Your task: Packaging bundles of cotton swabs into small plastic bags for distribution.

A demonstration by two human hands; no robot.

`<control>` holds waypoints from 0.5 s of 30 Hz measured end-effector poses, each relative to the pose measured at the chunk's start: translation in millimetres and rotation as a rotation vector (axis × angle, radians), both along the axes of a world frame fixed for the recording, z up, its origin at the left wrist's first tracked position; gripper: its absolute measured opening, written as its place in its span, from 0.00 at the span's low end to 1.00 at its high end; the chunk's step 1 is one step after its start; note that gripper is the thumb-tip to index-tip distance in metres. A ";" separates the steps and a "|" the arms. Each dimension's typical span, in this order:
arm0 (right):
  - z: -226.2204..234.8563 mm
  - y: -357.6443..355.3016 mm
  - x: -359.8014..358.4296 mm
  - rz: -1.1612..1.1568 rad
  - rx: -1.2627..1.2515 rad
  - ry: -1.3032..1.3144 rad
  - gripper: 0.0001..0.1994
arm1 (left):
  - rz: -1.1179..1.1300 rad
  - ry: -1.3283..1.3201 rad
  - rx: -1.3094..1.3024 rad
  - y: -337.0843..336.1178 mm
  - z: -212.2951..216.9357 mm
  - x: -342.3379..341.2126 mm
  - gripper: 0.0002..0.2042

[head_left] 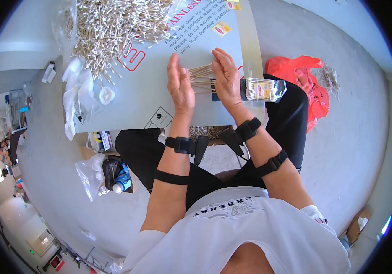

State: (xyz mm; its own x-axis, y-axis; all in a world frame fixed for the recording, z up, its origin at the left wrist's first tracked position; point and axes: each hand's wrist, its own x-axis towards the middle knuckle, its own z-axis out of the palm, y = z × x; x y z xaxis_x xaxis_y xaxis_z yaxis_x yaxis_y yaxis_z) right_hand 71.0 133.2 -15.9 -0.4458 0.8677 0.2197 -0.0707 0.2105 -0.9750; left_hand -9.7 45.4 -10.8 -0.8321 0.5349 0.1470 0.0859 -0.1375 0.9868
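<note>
My left hand (180,86) and my right hand (226,75) stand on edge, palms facing each other, over a grey sheet-metal board (159,91). Between the palms lies a small bundle of wooden cotton swabs (201,77), pressed from both sides. A filled clear packet of swabs (264,89) lies just right of my right hand. A big loose heap of cotton swabs (114,27) covers the board's far left part.
Crumpled clear plastic bags (77,91) and a small white cup (107,95) sit at the board's left edge. A red plastic bag (305,82) lies on the floor to the right. Boxes and a bottle (116,176) sit on the floor at left.
</note>
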 end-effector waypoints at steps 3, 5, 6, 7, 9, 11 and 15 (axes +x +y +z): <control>6.0 13.0 9.5 0.027 0.109 -0.191 0.13 | 0.026 0.014 -0.022 -11.4 0.1 -4.4 0.23; 8.3 19.6 9.8 0.117 0.432 -0.356 0.09 | 0.009 0.235 -0.161 -23.0 -3.6 -14.5 0.22; 8.4 23.2 9.0 0.114 0.432 -0.359 0.09 | 0.005 0.233 -0.159 -24.0 -3.3 -16.0 0.22; 8.7 26.6 7.9 0.149 0.462 -0.388 0.07 | -0.032 0.360 -0.260 -24.7 -3.0 -16.8 0.22; 9.5 31.1 5.4 0.186 0.492 -0.416 0.04 | -0.068 0.488 -0.360 -25.4 -3.8 -16.7 0.23; 10.8 32.5 3.5 0.226 0.461 -0.427 0.02 | -0.102 0.628 -0.420 -24.1 -5.9 -14.9 0.24; 18.0 29.9 10.6 0.250 0.566 -0.436 0.03 | -0.156 0.906 -0.634 -26.1 -1.4 -4.7 0.26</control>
State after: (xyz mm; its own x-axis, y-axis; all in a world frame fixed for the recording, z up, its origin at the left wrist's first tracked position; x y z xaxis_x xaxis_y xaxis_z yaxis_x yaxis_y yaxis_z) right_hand 81.6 163.2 2.1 -0.7631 0.5365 0.3605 0.1854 0.7159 -0.6731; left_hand -14.4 19.3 -12.3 -0.4724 0.8177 0.3289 0.8352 0.2961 0.4635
